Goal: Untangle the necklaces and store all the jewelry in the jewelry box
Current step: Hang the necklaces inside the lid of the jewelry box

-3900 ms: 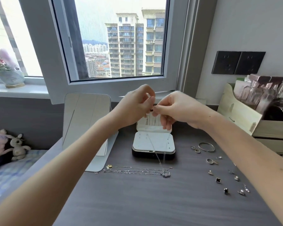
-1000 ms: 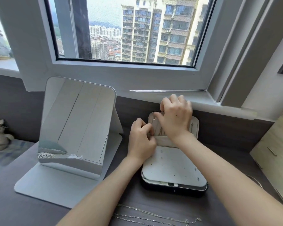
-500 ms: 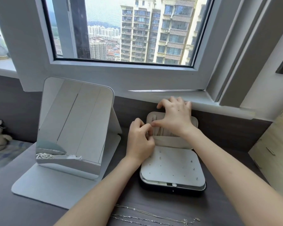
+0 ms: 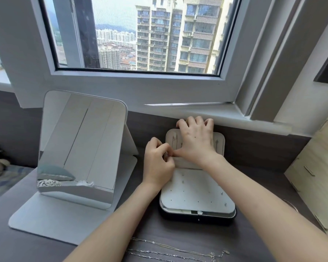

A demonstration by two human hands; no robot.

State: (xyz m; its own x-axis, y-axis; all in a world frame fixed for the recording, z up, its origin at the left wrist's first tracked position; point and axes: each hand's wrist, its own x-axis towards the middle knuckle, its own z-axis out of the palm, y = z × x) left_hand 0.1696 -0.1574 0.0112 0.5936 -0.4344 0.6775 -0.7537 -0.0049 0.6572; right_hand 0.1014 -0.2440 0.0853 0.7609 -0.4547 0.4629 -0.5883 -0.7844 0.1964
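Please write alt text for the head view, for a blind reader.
Two hands work at an open jewelry box on a dark desk: the left hand pinches a small metal piece, the right hand grips the lid. A mirror stands left; necklaces lie nearer.

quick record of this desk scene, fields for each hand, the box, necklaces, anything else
left hand: pinches a small item, unclear what, at the lower left of the lid
right hand: spread on the lid, fingers hooked over its top edge
jewelry box: open, lid upright against the wall
necklaces: lying on the desk in front of the box
mirror: left of the box
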